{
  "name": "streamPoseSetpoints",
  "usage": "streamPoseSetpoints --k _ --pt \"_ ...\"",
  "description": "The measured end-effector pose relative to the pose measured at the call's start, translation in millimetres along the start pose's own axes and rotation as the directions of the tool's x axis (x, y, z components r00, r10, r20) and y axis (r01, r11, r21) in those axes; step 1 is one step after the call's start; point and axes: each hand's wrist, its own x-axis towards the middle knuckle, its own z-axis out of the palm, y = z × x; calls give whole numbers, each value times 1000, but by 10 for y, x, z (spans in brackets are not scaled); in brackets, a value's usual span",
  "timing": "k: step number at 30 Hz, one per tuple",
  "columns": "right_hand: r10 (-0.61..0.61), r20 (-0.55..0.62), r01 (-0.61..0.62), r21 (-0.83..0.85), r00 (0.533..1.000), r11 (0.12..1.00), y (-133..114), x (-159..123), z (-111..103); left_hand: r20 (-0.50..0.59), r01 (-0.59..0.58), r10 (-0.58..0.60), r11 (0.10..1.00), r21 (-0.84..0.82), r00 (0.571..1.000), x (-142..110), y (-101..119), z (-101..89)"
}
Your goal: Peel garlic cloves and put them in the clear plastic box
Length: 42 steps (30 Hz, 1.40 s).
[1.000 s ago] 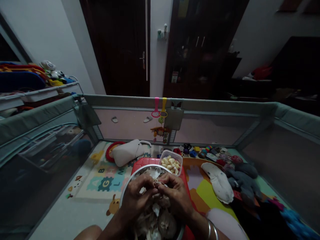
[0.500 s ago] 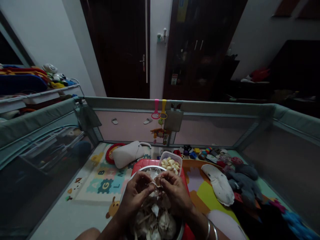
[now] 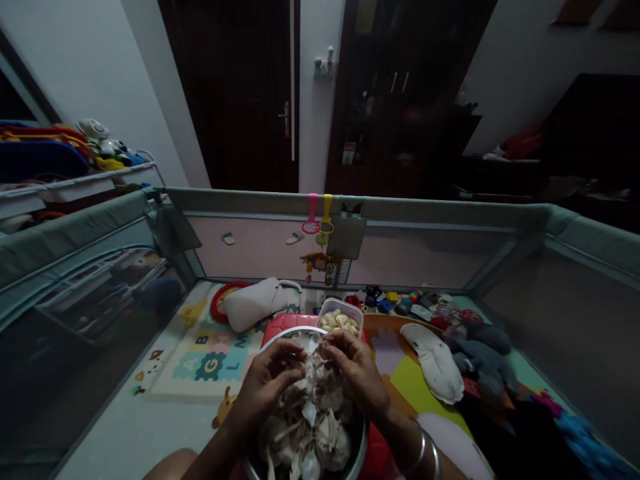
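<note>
A steel bowl (image 3: 361, 445) full of garlic bulbs and papery skins (image 3: 313, 420) sits close in front of me on a red tray (image 3: 278, 325). My left hand (image 3: 264, 390) curls over the bowl's left side, fingers bent toward the pile. My right hand (image 3: 356, 377) is pinched at the fingertips over the far rim, on a small piece I cannot make out. The two hands are a little apart. Just beyond them stands a clear plastic tub (image 3: 341, 319) of peeled garlic cloves. Bangles (image 3: 424, 453) ring my right wrist.
I sit inside a mesh-walled playpen (image 3: 425, 217) on an alphabet play mat (image 3: 213, 357). A white bag (image 3: 253, 303) lies behind the tray. Soft toys (image 3: 480, 363) and small toys crowd the right side. Pink and yellow rings (image 3: 318, 217) hang on the far rail.
My hands were pressed together on a garlic piece over the bowl; now they have drawn apart, the right one nearer the clear tub. The view shifted slightly.
</note>
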Motion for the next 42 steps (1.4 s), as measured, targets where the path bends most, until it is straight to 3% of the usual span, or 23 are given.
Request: streamPoseSetpoints --k 2,5,8,10,14,20,24,34,42 --pt "-60 70 73 -197 996 978 13 0 -47 -30 20 -20 1000 -2 999 15 10 -20" --pt "-104 244 211 -465 964 860 39 -16 -95 -58 41 -42 999 -9 997 41 -3 -51" --pt "-144 379 358 -587 914 726 50 -46 -98 -54 37 -36 999 26 998 61 -32 -71" --pt "-207 392 419 -601 897 680 42 -69 -80 -42 39 -37 998 43 998 64 -39 -73" --pt "-369 296 473 -558 881 682 6 -118 -27 -36 57 -55 997 45 998 47 -15 -43" --pt "-543 294 612 -486 787 624 32 -155 66 2 100 -100 993 63 995 20 10 3" --pt "-563 294 626 -499 773 599 66 -151 104 6 73 -74 993 94 997 19 0 0" --pt "-571 243 613 -448 784 651 105 -156 122 -28 -12 18 979 201 999 -7 -37 -1" --pt "-548 303 611 -557 780 562 110 -185 99 -36 -32 40 977 209 999 -41 -47 18"
